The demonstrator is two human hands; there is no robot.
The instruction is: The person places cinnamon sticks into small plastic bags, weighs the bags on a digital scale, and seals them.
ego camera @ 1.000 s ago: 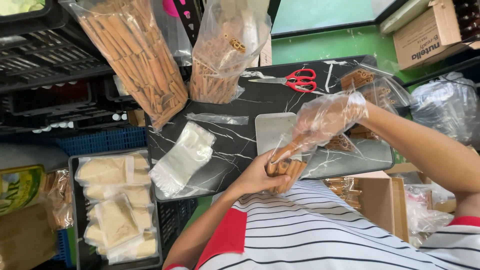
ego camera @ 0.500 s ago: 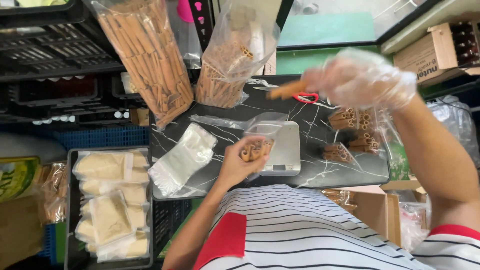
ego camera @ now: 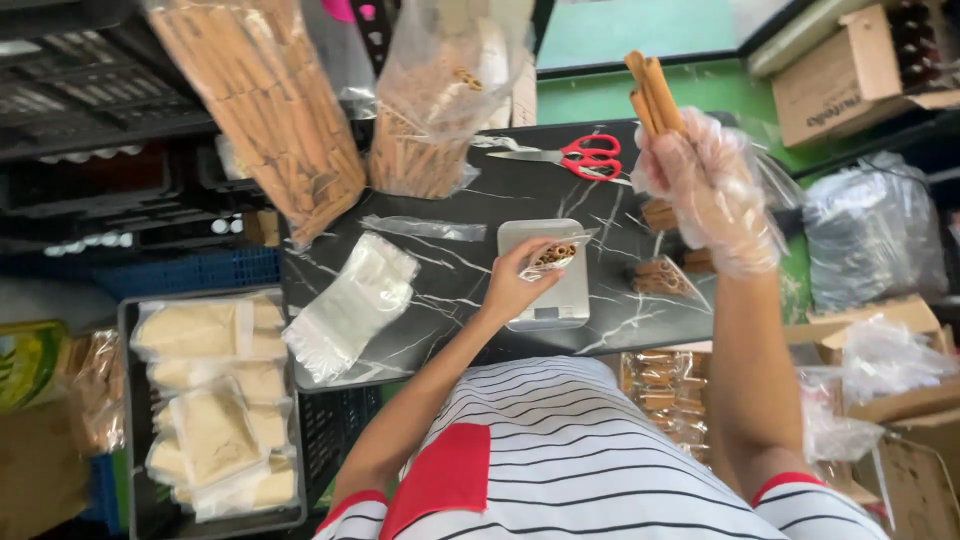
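up high, gloved right hand (ego camera: 712,190) grips cinnamon sticks (ego camera: 655,92); left hand (ego camera: 515,290) apparently pinches small bag (ego camera: 553,255).

Right hand (ego camera: 715,185) raised, left hand (ego camera: 515,285) lowered

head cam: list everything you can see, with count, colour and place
cinnamon sticks: a few, brown, raised in right hand
small bag of sticks: one, clear, over the scale
scale: one, grey, table middle
scissors: one, red-handled, table far edge
big bags of sticks: two, clear, table far left
empty bags: one stack, clear, table left
table: one, black marbled
left hand: bare, holds small bag
right hand: clear glove, holds sticks
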